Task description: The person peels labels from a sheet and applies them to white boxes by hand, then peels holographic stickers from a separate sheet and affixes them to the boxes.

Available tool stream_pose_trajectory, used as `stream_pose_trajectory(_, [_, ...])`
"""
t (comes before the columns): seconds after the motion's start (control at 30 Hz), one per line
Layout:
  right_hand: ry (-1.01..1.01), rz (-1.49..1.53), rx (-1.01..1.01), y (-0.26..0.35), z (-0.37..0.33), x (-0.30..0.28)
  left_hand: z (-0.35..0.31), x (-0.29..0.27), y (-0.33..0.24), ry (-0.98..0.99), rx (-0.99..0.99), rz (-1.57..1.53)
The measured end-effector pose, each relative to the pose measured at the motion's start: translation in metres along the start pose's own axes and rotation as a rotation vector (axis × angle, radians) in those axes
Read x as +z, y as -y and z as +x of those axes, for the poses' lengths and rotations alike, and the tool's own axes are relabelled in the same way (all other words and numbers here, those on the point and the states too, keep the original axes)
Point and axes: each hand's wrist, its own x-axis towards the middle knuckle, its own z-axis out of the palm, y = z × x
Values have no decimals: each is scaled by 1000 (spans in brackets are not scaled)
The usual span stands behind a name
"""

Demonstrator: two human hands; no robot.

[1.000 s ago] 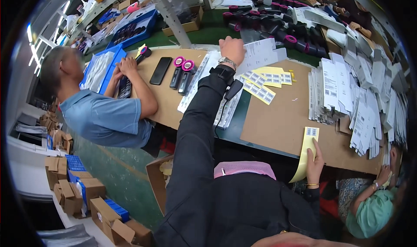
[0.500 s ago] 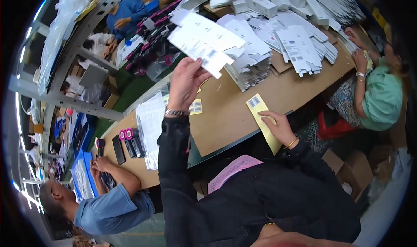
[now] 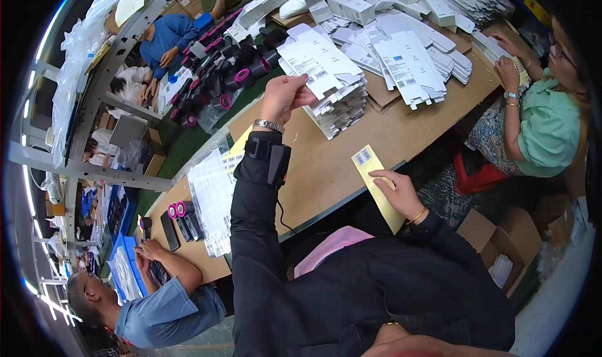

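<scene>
Okay, your left hand (image 3: 285, 100) is at the near-left edge of a flat white carton (image 3: 318, 59), thumb and fingers close together; can't tell if the edge is actually pinched. That carton lies on top of a stack of flat cartons (image 3: 342, 112) on the brown board (image 3: 326, 184). Your right hand (image 3: 402, 197) has a yellow label strip (image 3: 387, 211) held at mid-length under narrow fingers; printed labels sit at its far end, which is over the board, and its near end passes the table edge toward you. More flat cartons (image 3: 407, 65) are piled just right of the stack. Left of your sleeve: white sheets (image 3: 212, 200), then two dark handhelds (image 3: 191, 225) with pink rings, then a black phone (image 3: 169, 231). Co-worker in blue (image 3: 169, 313) sits on your left; co-worker in green (image 3: 545, 131) is on your right, hands at white cartons.
</scene>
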Motion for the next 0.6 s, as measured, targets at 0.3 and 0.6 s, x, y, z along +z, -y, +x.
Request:
stream_pose_trajectory(0.3, [25, 18, -5, 3, 2, -4, -12, 8, 12, -151, 112, 361])
stream_pose_trajectory(0.6, [89, 88, -36, 39, 6, 13, -112, 18, 57, -292, 284, 303])
